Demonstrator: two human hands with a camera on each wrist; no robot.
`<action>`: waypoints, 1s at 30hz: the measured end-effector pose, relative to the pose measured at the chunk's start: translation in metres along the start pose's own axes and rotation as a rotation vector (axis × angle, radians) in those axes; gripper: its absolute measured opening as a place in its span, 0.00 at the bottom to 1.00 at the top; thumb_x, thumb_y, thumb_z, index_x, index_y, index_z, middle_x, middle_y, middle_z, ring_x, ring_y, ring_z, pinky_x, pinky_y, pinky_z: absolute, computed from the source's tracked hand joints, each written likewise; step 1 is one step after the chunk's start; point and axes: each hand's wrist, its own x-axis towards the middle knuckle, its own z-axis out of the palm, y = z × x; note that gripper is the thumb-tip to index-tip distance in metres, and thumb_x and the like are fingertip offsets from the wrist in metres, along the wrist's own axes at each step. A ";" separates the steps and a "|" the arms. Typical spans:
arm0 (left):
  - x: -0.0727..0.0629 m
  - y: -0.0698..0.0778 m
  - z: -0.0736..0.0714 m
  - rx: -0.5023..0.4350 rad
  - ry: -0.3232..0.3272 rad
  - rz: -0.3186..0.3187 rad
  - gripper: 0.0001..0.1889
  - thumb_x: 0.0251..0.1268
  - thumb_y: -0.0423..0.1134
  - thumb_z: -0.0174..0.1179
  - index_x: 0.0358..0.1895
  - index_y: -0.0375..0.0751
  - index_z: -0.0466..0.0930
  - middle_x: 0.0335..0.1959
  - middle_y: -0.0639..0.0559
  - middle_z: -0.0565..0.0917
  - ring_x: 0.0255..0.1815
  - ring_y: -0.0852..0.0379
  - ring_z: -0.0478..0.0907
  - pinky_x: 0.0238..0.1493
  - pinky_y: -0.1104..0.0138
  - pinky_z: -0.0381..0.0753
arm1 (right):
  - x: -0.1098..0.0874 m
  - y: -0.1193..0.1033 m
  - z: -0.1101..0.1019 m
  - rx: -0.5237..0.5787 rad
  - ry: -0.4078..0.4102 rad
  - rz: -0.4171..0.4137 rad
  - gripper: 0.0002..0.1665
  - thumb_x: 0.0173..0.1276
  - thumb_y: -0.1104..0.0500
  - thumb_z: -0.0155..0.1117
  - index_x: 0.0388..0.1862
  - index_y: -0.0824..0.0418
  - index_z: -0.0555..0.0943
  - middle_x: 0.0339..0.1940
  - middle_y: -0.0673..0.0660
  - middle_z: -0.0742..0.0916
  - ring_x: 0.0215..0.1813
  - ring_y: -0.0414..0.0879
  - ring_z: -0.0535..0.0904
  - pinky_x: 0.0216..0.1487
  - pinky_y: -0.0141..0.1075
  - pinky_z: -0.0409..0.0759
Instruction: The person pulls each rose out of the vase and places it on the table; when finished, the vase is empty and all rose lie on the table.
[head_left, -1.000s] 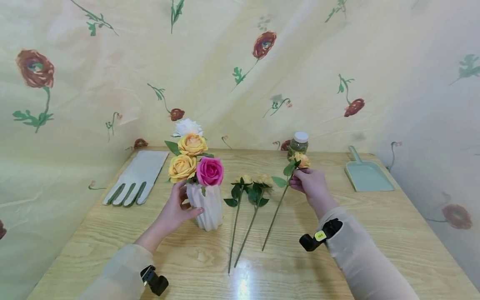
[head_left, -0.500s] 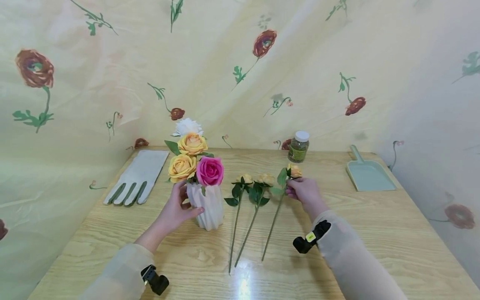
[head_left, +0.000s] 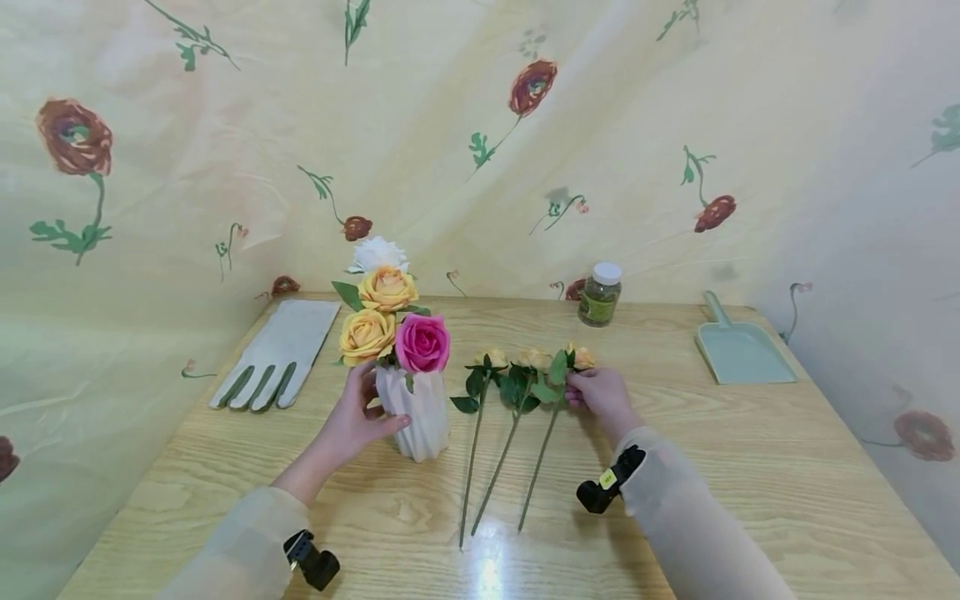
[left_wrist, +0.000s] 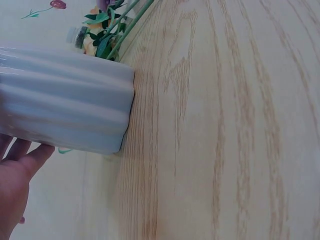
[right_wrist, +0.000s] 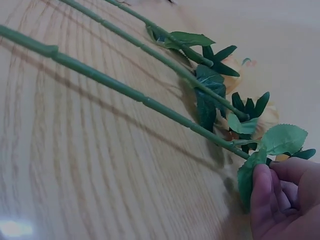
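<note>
The left hand (head_left: pixel 358 422) grips a vase (head_left: pixel 422 421) holding four flowers (head_left: pixel 422 342); three roses (head_left: pixel 534 359) remain outside, one pinched by the right hand (head_left: pixel 604 397).

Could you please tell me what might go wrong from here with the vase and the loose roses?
The held rose has leaves crowding the middle rose, so lifting it might drag that one along. The right grip pinches it high up, so the long stem could swing. The vase carries large blooms above its rim; it might tip if bumped should the left grip around it loosen.
</note>
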 end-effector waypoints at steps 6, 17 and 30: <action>0.001 -0.002 0.000 0.003 -0.001 -0.002 0.47 0.54 0.28 0.67 0.69 0.41 0.41 0.64 0.31 0.61 0.59 0.38 0.66 0.57 0.47 0.70 | 0.005 0.009 0.006 -0.023 -0.009 0.038 0.16 0.69 0.64 0.55 0.47 0.78 0.75 0.20 0.53 0.81 0.21 0.37 0.77 0.25 0.27 0.78; 0.002 -0.003 0.000 0.009 0.004 -0.023 0.47 0.54 0.31 0.67 0.70 0.42 0.41 0.64 0.33 0.61 0.61 0.38 0.65 0.58 0.46 0.69 | 0.008 0.006 0.022 -0.084 -0.008 0.020 0.15 0.67 0.65 0.58 0.45 0.78 0.75 0.19 0.53 0.80 0.18 0.36 0.76 0.22 0.27 0.78; 0.001 -0.003 -0.001 0.013 0.003 -0.028 0.47 0.54 0.32 0.68 0.70 0.42 0.42 0.65 0.33 0.60 0.61 0.38 0.64 0.58 0.47 0.69 | -0.001 -0.010 0.023 -0.068 -0.034 -0.034 0.17 0.67 0.65 0.57 0.49 0.78 0.76 0.26 0.59 0.84 0.23 0.38 0.79 0.28 0.28 0.79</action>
